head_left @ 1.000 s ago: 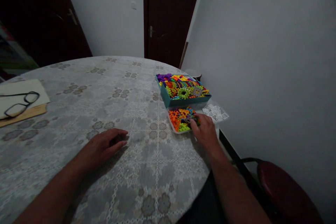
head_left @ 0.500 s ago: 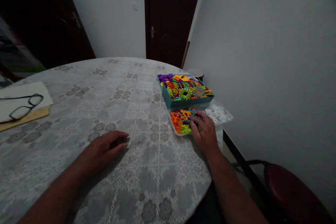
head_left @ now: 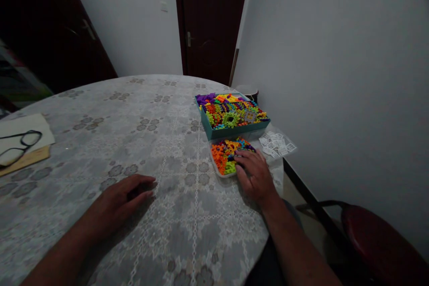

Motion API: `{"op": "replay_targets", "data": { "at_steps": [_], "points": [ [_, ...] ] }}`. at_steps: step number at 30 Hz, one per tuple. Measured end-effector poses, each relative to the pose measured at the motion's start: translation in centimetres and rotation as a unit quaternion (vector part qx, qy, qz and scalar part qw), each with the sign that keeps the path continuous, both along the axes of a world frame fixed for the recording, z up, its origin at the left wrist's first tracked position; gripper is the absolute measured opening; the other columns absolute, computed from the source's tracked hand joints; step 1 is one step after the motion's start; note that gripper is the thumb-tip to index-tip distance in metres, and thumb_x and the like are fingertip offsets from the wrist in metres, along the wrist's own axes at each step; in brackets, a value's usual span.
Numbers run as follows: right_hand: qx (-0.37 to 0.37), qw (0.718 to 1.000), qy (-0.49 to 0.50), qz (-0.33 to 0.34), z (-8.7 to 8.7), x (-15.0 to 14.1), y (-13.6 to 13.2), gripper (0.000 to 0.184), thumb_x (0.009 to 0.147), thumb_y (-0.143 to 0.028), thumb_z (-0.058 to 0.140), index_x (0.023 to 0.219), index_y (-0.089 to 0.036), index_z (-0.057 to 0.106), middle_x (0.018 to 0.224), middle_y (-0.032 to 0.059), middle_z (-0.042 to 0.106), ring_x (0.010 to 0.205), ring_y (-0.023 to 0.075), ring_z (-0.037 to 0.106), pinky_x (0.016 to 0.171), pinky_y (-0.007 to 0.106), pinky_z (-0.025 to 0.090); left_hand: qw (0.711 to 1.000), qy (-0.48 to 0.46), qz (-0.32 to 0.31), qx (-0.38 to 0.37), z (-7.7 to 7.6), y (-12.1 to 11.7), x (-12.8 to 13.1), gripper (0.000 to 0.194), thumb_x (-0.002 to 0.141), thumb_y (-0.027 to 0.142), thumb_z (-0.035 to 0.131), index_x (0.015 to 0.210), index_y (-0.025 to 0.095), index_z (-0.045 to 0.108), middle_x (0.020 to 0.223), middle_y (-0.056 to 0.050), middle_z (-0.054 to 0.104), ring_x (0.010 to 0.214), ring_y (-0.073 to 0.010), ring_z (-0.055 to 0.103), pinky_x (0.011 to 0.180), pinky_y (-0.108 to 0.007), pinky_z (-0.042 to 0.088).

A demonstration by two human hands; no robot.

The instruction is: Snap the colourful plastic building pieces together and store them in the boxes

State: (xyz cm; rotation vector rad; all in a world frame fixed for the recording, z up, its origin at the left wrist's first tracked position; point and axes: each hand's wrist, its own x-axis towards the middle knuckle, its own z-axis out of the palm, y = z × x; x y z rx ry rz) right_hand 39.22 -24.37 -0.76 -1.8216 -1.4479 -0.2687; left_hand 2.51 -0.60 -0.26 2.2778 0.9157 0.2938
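Observation:
My left hand (head_left: 122,194) rests on the patterned tablecloth, palm side down. Its thumb and fingers are apart, with nothing between them. Over the right side of a shallow clear plastic container (head_left: 219,173) is my right hand (head_left: 256,174), fingers stretched across its contents and thumb apart from them. Small colourful plastic building pieces (head_left: 219,156), orange, green, yellow and purple, fill the container. The right fingertips touch or hover just over these pieces; I cannot tell which. My right hand hides part of the container's right side.
Behind the container stands a teal box (head_left: 234,132) full of similar pieces. White cut-out pieces (head_left: 276,144) lie on a clear lid to the right. Eyeglasses (head_left: 25,140) rest on paper (head_left: 36,125) at far left. A dark red chair (head_left: 375,232) stands beyond the table's right edge.
The view has shifted slightly, so the table items sit further left. My right hand has drawn back a little toward the container's near right edge. My left hand keeps its pose on the tablecloth.

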Motion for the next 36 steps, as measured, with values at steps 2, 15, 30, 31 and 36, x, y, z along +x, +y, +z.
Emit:
{"op": "replay_targets", "data": {
  "at_steps": [2,15,30,31,36],
  "points": [
    [0.003,1.0,0.006,0.01,0.0,0.0,-0.1,0.026,0.105,-0.032,0.059,0.118,-0.027,0.08,0.136,0.0099,0.08,0.131,0.0299,0.072,0.135,0.061,0.029,1.0,0.006,0.002,-0.003,-0.3,0.2,-0.1,0.053,0.096,0.071,0.067,0.125,0.029,0.081,0.126,-0.011,0.083,0.113,-0.0338,0.079,0.1,-0.046,0.065],
    [0.069,0.997,-0.003,0.037,-0.3,0.2,0.4,0.021,0.105,-0.021,0.059,0.11,-0.025,0.08,0.123,0.0097,0.081,0.121,0.0278,0.073,0.118,0.053,0.052,1.0,0.01,0.0,0.021,-0.7,0.7,-0.3,0.056,0.098,0.072,0.066,0.127,0.027,0.081,0.128,-0.013,0.083,0.114,-0.0356,0.079,0.1,-0.048,0.065],
    [0.128,0.988,-0.002,-0.087,-1.4,1.2,-4.0,0.021,0.108,-0.021,0.055,0.111,-0.022,0.076,0.11,0.0103,0.078,0.107,0.0258,0.075,0.1,0.043,0.062,0.997,-0.027,0.022,0.076,-1.0,0.7,0.5,0.057,0.094,0.07,0.065,0.121,0.024,0.083,0.116,-0.013,0.086,0.103,-0.0337,0.082,0.091,-0.042,0.068],
    [0.119,0.988,-0.002,-0.1,-1.8,1.8,-4.7,0.022,0.108,-0.021,0.054,0.111,-0.022,0.076,0.111,0.0107,0.078,0.107,0.026,0.075,0.1,0.043,0.063,0.997,-0.028,0.017,0.076,-0.9,0.6,0.4,0.056,0.094,0.07,0.065,0.12,0.024,0.083,0.116,-0.013,0.086,0.102,-0.0335,0.082,0.09,-0.041,0.068],
    [0.064,0.988,-0.031,-0.135,-3.2,5.8,-7.1,0.029,0.106,-0.023,0.054,0.125,-0.022,0.076,0.129,0.0158,0.076,0.124,0.0312,0.073,0.112,0.051,0.061,0.994,-0.056,-0.013,0.096,-0.8,-0.7,-0.8,0.046,0.095,0.066,0.068,0.112,0.027,0.083,0.116,-0.009,0.084,0.104,-0.0306,0.081,0.092,-0.038,0.067]
  ]
}}
